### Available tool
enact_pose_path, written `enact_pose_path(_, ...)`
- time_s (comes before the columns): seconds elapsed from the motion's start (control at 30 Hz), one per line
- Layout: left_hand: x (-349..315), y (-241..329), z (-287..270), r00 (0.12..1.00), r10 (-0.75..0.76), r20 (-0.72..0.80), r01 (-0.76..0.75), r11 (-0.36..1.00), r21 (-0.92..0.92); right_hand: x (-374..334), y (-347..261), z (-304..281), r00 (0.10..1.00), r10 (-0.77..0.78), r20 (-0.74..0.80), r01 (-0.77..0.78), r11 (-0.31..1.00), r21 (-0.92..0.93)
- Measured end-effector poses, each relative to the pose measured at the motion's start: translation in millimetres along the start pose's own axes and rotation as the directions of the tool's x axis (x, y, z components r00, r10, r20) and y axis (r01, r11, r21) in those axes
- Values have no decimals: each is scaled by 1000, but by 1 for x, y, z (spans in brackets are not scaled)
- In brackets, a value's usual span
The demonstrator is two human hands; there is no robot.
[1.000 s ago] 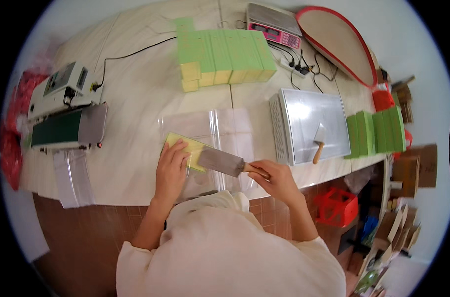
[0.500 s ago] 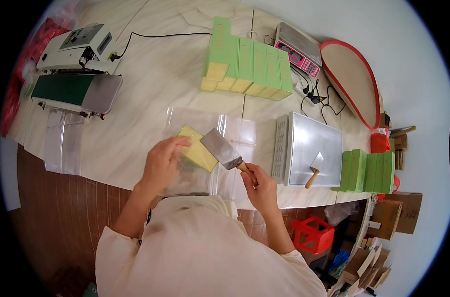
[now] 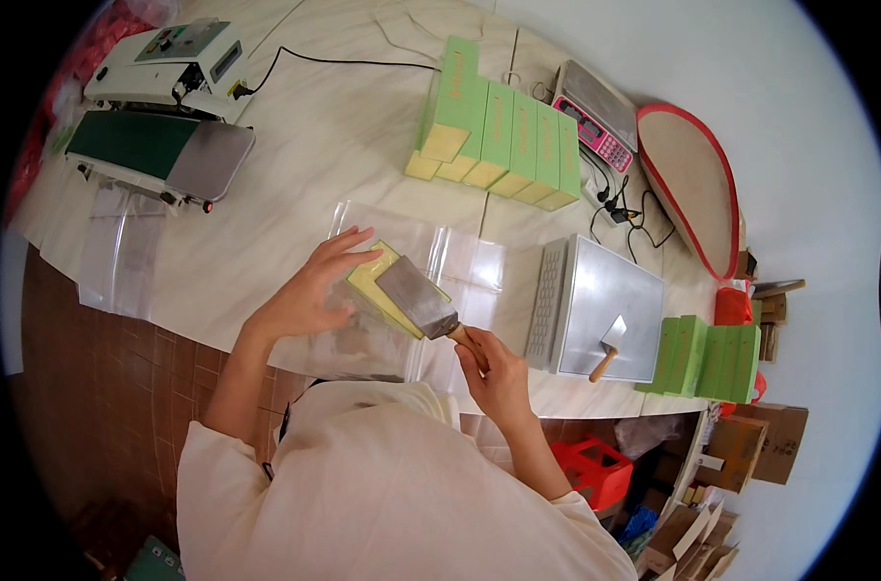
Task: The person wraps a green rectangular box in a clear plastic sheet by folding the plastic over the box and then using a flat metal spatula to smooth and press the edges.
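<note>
A flat yellow piece with green edges (image 3: 368, 274), possibly part of a box, sits tilted above clear plastic film on the table. My right hand (image 3: 498, 376) grips the wooden handle of a scraper (image 3: 423, 295). The scraper's wide metal blade lies over the yellow face and hides much of it. Whether the blade touches the face, I cannot tell. My left hand (image 3: 309, 289) is open at the left side of the yellow piece, thumb and fingers apart. Its fingertips are at the upper left edge; contact is unclear.
Green boxes (image 3: 498, 136) stand in a row behind, with more green boxes (image 3: 702, 358) at right. A metal-topped unit (image 3: 576, 310) carries a small trowel (image 3: 610, 347). A sealing machine (image 3: 159, 155) occupies the far left. A scale (image 3: 595, 107), cables and a red-rimmed tray (image 3: 644, 160) sit far right.
The scraper blade has moved left, further over the yellow piece. My left hand's fingers have spread wider. The whole view has shifted slightly.
</note>
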State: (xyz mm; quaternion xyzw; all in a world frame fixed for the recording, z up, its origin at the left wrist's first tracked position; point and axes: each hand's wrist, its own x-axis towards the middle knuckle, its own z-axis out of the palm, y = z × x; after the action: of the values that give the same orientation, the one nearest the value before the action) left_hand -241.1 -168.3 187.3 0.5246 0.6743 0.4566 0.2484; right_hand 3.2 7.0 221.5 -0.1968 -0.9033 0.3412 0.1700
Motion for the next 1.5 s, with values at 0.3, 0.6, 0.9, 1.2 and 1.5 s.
enact_pose_path(0.3, 7, 4, 6, 999, 9, -37, -4, 990, 144, 4, -1, -2, 1000, -7, 23, 7, 1000, 1)
enact_pose_path(0.6, 13, 0, -1, 999, -12, -49, 11, 1000, -29, 4, 0, 0, 1000, -9, 12, 9, 1000, 7)
enact_pose_path(0.9, 20, 25, -2, 992, 127, -15, -119, 958, 262, 5, 2, 0, 1000, -6, 20, 6, 1000, -4)
enact_pose_path(1.2, 32, 13, 13, 993, 103, 51, -106, 993, 60, 8, 1, -4, 996, 21, 91, -22, 1000, 5)
enact_pose_path(1.5, 33, 8, 19, 992, 125, -19, -124, 991, 43, 11, 0, 0, 995, 3, 97, -5, 1000, 21)
